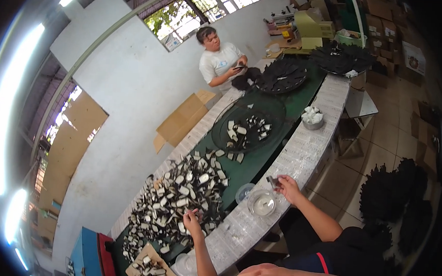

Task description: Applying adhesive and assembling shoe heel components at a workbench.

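My right hand (289, 189) pinches a small dark grey piece (273, 181) just above the table's near edge. Below it stands a round clear bowl (253, 211) with something whitish inside. A smaller clear dish (245, 192) sits beside the bowl, to its left. My left hand (191, 223) reaches to the right side of a wide pile of small black-and-white pieces (177, 190). Its fingertips are drawn together among them, and what they hold, if anything, is too small to make out.
Across the green belt (294, 104), a co-worker (219, 61) handles a dark item. A round mesh tray (238, 143) bears more pieces. Trays of black pieces (281, 75) stand farther off. A tin of white pieces (312, 119) is on the right ledge. Cardboard (151, 267) lies at near left.
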Available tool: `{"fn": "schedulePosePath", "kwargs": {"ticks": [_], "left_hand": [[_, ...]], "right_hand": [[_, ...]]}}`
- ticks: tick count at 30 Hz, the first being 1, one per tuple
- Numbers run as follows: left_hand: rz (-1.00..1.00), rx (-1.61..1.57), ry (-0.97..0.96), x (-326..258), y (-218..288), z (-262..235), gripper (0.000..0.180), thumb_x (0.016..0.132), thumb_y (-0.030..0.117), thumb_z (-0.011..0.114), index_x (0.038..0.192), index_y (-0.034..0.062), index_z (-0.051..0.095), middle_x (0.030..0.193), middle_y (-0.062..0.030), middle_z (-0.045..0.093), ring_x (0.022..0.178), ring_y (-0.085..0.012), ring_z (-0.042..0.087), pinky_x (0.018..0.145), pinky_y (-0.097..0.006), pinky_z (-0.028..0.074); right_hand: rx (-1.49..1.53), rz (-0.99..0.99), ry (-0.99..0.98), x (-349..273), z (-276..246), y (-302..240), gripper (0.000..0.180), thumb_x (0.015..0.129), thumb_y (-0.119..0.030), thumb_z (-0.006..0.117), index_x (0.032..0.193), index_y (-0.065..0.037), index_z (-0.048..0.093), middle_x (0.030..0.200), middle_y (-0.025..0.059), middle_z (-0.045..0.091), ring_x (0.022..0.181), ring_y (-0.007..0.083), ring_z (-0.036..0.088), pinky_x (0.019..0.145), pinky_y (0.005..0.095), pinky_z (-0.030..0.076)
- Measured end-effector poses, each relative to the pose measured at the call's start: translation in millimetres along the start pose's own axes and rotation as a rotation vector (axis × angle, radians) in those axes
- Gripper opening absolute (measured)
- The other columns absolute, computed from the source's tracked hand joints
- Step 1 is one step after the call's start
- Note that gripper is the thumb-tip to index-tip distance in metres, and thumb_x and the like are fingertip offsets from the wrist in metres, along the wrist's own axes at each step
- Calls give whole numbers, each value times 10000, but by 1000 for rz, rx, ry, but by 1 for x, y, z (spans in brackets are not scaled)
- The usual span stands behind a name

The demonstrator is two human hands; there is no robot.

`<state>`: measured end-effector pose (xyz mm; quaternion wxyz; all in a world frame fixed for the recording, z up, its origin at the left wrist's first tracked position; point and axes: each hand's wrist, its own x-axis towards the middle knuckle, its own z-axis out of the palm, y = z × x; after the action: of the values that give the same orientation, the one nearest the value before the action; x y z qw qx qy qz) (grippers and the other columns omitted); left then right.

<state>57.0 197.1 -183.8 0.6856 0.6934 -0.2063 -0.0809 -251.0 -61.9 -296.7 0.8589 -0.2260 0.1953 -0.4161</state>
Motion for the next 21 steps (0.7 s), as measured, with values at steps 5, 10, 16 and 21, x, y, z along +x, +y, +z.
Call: {"fn": "schedulePosePath", "kwargs": {"ticks": [5, 10, 16, 21], "left_hand": [[-84, 370, -98, -67, -49, -26, 359, 1009, 361, 446, 1064, 11, 506, 972, -183, 666, 818, -261, 658, 699, -354, 519], [136, 816, -188, -110, -28, -37, 327, 818, 237, 720, 1038, -1, 673, 892, -234, 667, 861, -368, 641, 777, -402, 490], [-28, 847, -266, -119, -46, -92, 443, 690, 208, 813, 1066, 12, 682, 797, -156, 674, 724, -246, 648, 656, -353, 507], [-130, 776, -184, -145, -47, -110, 490, 645, 123, 834, 1090, 11, 664, 914, -171, 681, 839, -273, 654, 744, -365, 512]], "right_hand": [[-26, -8, -13, 4, 0, 2, 227, 953, -130, 556, 1166, -54, 538, 1050, 94, 631, 919, 209, 629, 793, 407, 561], [-56, -24, -6, 4, 0, 2, 219, 957, -133, 548, 1161, -54, 540, 1052, 90, 637, 932, 196, 627, 822, 387, 544], [-130, 2, -54, 0, -1, 6, 204, 954, -136, 561, 1143, -61, 557, 1026, 73, 629, 889, 173, 604, 801, 373, 532], [-143, -3, -58, -1, 3, 7, 215, 950, -148, 575, 1149, -66, 564, 1018, 63, 624, 907, 164, 593, 818, 362, 520]]}}
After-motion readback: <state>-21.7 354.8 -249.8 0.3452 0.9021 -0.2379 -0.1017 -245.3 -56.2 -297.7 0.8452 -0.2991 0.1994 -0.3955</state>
